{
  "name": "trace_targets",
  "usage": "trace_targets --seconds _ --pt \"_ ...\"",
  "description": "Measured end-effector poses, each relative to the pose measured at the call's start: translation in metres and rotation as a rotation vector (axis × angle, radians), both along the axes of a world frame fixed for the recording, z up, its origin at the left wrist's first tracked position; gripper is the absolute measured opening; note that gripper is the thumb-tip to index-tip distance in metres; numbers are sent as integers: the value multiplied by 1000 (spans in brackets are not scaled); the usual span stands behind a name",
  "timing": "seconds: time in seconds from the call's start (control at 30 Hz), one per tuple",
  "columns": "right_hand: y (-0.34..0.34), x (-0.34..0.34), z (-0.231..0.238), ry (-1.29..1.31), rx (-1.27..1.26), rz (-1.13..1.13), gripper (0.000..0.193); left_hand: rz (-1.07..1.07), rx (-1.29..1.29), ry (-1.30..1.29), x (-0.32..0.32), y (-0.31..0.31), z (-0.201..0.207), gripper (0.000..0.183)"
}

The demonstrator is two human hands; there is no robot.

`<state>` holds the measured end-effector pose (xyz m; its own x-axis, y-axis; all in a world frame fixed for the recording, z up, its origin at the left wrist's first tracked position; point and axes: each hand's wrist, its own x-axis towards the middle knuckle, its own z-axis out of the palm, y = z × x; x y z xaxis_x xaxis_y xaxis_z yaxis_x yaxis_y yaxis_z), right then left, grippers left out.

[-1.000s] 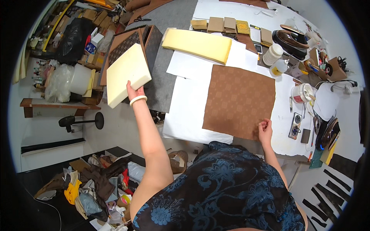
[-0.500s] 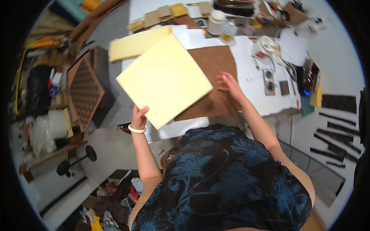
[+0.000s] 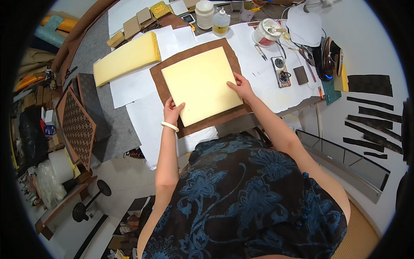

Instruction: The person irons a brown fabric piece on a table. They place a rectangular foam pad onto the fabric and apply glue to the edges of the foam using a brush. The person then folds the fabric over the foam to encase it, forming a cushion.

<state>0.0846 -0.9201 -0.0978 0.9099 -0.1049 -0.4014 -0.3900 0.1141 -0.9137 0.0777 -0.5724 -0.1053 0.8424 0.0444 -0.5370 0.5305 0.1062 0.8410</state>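
Note:
A square pale-yellow foam sheet point(image 3: 202, 84) lies over a brown leather piece point(image 3: 161, 84), whose border shows all round it. My left hand point(image 3: 173, 111) grips the foam's lower left edge, thumb on top and fingers along the side. On the right edge my right hand point(image 3: 241, 87) holds it the same way, thumb on the upper face. Whether the foam rests fully on the leather or is slightly raised, I cannot tell.
White paper point(image 3: 142, 113) covers much of the table. A long yellow foam block point(image 3: 127, 58) lies to the left. Beyond are a white jar point(image 3: 204, 15), a clear bottle point(image 3: 221, 23) and an open tub point(image 3: 266, 33). An iron point(image 3: 331, 58) stands at the right, near a boxy patterned case point(image 3: 77, 125) opposite.
The foam sheet has come down and turned from a diamond tilt to nearly square over the leather. My right hand, free before, has closed on its right edge.

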Motion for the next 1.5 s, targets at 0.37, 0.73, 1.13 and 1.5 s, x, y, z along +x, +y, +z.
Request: trace_targets --seconds 0.37,0.73,1.13,1.5 --pt "7 15 -54 -19 -67 -54 70 10 182 24 7 -3 -16 61" --pt "5 18 -87 -49 -473 1 65 13 253 -40 5 -1 -39 60" --pt "8 16 -60 -56 -280 45 60 41 339 -31 -6 -6 -38 61" --pt "8 16 -66 -54 -417 -6 64 93 263 -31 -6 -5 -48 58"
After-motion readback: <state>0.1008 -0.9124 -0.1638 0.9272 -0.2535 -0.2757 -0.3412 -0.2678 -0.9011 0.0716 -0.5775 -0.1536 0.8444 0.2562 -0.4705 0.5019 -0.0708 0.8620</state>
